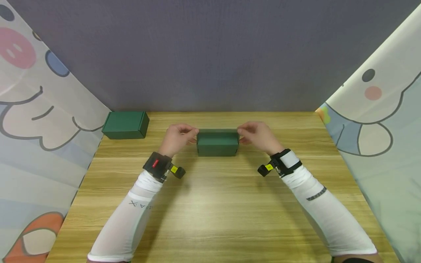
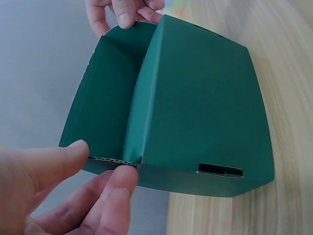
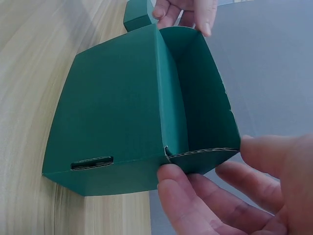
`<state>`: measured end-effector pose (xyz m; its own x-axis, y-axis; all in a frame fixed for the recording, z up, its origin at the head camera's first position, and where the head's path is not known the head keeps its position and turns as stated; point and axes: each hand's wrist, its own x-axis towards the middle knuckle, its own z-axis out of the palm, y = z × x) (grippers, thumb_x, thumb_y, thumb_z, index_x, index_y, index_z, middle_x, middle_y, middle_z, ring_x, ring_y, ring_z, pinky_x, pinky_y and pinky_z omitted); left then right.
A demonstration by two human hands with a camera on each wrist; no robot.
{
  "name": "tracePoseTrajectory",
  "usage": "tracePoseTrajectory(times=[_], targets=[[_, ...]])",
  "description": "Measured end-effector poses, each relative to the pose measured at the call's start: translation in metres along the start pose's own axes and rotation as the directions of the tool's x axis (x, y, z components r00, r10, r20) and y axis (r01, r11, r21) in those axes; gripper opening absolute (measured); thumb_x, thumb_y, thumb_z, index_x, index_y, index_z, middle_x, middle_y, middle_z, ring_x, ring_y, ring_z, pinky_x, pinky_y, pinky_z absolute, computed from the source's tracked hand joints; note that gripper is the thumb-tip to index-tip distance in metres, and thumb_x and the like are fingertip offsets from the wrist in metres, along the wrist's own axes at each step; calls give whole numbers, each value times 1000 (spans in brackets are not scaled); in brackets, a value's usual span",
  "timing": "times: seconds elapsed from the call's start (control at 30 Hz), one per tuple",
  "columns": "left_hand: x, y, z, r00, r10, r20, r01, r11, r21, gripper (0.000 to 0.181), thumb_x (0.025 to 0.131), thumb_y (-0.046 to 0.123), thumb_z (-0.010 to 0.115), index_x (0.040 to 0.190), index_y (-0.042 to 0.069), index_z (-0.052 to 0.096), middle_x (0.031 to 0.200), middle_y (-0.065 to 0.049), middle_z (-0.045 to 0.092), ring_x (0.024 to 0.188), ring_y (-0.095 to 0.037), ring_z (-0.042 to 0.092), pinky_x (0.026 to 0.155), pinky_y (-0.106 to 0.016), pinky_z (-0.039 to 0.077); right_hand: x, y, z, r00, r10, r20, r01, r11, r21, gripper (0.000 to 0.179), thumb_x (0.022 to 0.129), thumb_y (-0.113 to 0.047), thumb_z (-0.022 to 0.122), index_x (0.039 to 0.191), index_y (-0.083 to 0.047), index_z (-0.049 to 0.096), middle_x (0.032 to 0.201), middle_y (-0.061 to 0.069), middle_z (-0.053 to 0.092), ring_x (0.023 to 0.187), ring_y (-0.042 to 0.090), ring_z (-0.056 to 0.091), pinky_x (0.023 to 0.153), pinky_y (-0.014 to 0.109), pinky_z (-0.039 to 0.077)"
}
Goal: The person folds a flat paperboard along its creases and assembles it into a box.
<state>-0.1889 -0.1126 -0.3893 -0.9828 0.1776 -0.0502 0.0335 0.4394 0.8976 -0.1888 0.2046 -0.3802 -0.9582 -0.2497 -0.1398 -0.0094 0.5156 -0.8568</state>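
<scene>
A green cardboard box stands on the wooden table, its lid raised at the far side so that a gap shows. On the box's left, my left hand pinches the lid's side flap between thumb and fingers. My right hand does the same on the right, thumb at the lid's corner and fingers along the side flap. A small slot shows in the box's side, near the table. The inside of the box is mostly hidden.
A second green box, closed, lies at the table's back left corner. Behind the wooden table rises a grey panel. Cartoon-printed sheets border the table on both sides.
</scene>
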Motion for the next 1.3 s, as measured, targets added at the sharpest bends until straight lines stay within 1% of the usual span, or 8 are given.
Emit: tracePoseTrajectory(times=[0.1,0.27,0.43,0.53,0.6,0.73,0.97,1.3], targets=[[0,-2,-1,1000,-16,22,16,1000,-12,29,100,28,72,121,8,74,114,-13,75,80,-19,77,72,-33,65,0,0,-1,1000,12,12,-12,1000,14,41,105,-24,65,138,0,61,126,25,71,96,34,78,84,39,66],[-1,-5,-3,995,-76,68,80,995,-53,41,99,29,73,133,8,65,119,-17,72,84,-21,77,76,-34,65,1,2,-2,999,28,28,-29,999,25,47,102,-22,69,141,1,57,126,25,71,90,25,78,83,40,66],[0,-10,-4,985,-129,117,139,987,-76,49,99,32,74,140,10,59,124,-17,74,90,-23,78,90,-47,64,2,6,0,998,38,42,-40,999,30,48,101,-20,70,142,0,56,125,26,71,100,40,76,85,44,65],[0,-13,-3,980,-152,132,163,983,-83,52,98,31,74,143,11,57,125,-17,74,98,-31,78,97,-55,60,1,8,2,997,48,53,-50,998,36,48,101,-19,70,143,-1,56,126,28,71,104,44,74,87,47,64],[0,-14,-3,977,-162,139,173,982,-76,53,98,30,74,144,11,56,125,-17,74,104,-37,76,98,-57,59,0,9,3,997,55,61,-57,998,41,48,100,-19,70,143,-1,55,127,28,70,105,45,74,89,50,64],[-1,-17,-2,975,-167,149,179,981,-71,55,97,28,75,145,10,55,126,-18,74,110,-44,73,99,-57,58,-1,10,4,995,64,82,-70,995,74,49,100,-17,71,143,-1,54,129,30,69,106,47,74,91,54,62],[0,-22,-1,972,-163,172,178,981,-80,55,97,26,76,145,9,55,130,-20,72,110,-42,74,99,-56,59,-2,14,6,993,70,95,-78,994,80,50,100,-17,71,145,-1,53,132,30,67,107,47,74,91,54,62],[-1,-25,2,977,-141,160,151,987,-54,52,97,22,76,143,7,57,129,-21,72,108,-40,75,97,-54,60,-3,17,10,993,77,93,-85,993,78,52,100,-15,70,147,-1,51,133,29,65,109,45,73,94,54,61]])
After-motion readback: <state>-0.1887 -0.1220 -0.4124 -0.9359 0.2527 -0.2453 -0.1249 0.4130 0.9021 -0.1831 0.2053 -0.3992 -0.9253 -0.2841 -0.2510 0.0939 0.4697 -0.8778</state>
